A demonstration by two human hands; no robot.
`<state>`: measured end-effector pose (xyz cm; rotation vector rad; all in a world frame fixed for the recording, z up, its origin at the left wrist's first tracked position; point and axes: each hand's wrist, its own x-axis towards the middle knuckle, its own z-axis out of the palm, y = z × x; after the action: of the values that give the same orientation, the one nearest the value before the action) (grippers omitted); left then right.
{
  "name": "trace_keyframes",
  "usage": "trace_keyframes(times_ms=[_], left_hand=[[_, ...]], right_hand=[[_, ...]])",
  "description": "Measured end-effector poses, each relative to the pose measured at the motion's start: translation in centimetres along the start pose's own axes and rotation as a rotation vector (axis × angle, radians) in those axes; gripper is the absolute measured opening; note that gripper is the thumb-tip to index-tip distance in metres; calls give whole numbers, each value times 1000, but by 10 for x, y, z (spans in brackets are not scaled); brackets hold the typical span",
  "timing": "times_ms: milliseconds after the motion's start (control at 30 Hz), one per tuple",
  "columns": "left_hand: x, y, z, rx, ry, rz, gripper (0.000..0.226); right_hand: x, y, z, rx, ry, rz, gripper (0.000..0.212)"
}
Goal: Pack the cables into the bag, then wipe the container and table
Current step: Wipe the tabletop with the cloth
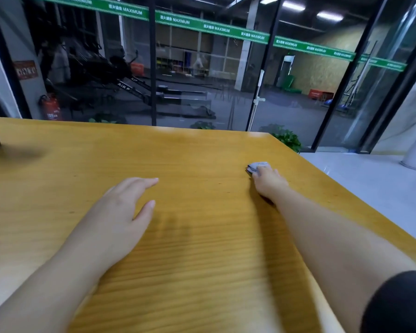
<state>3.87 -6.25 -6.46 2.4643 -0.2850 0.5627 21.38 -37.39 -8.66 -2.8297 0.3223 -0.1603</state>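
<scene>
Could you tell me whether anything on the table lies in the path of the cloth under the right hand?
Nothing visible does. The right hand presses the cloth near the table's right edge; only the left hand rests on the wood, well to its left.

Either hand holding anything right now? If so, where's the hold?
The right hand presses a small grey cloth on the table, fingers over its near part. The left hand holds nothing, fingers straight.

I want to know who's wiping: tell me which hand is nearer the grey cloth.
Right. The right hand presses on the grey cloth near the table's far right edge. The left hand lies flat and open, well apart to the cloth's left.
</scene>
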Motion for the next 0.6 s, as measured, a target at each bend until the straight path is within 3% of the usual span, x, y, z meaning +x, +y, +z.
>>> trace_keyframes(times_ms=[133, 267, 433, 600], left_hand=[[2, -2, -4, 24, 108, -117, 36], [3, 1, -9, 19, 110, -109, 36], [5, 7, -30, -46, 177, -91, 34], [3, -13, -56, -3, 155, -184, 33]], right_hand=[[5, -37, 11, -131, -143, -87, 39], [-18, -96, 26, -116, -205, -426, 23], [-102, -146, 32, -26, -429, -783, 53], [-190, -130, 15, 171, -567, -1024, 47]])
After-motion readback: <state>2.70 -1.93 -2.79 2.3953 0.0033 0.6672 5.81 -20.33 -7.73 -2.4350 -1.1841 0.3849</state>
